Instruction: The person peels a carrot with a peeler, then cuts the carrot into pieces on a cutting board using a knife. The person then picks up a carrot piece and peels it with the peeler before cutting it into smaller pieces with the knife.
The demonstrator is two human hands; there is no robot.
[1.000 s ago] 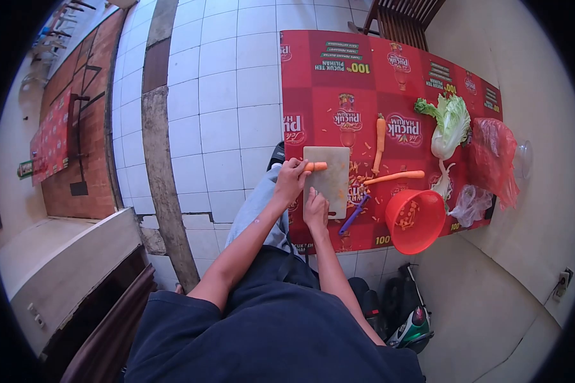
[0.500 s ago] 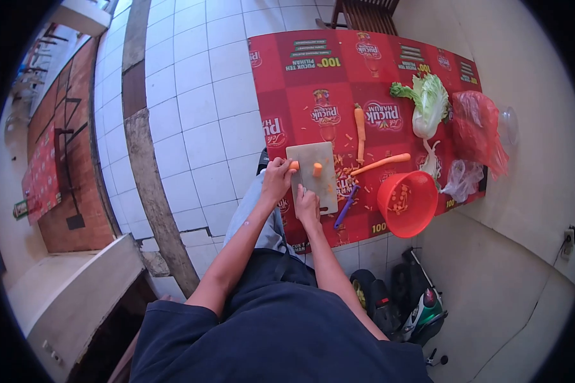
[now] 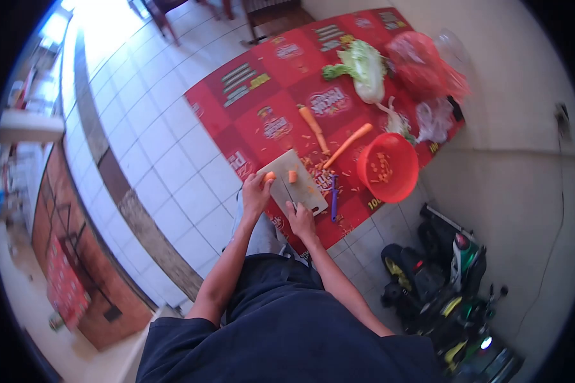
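judging by finger shape, a short carrot piece (image 3: pixel 269 177) is pinched narrowly by the left hand (image 3: pixel 257 193) at the left edge of the cutting board (image 3: pixel 289 161). what appears to be a knife (image 3: pixel 294 206) is gripped in the right hand (image 3: pixel 301 221), low over the board. a second piece (image 3: pixel 292 176) lies loose beside them. for clean cuts, fingertips should be curled back, and the carrot steadied flat.

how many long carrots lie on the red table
2: one carrot lies beyond the cutting board, the other carrot between the first and the red bowl. The red bag may hide more.
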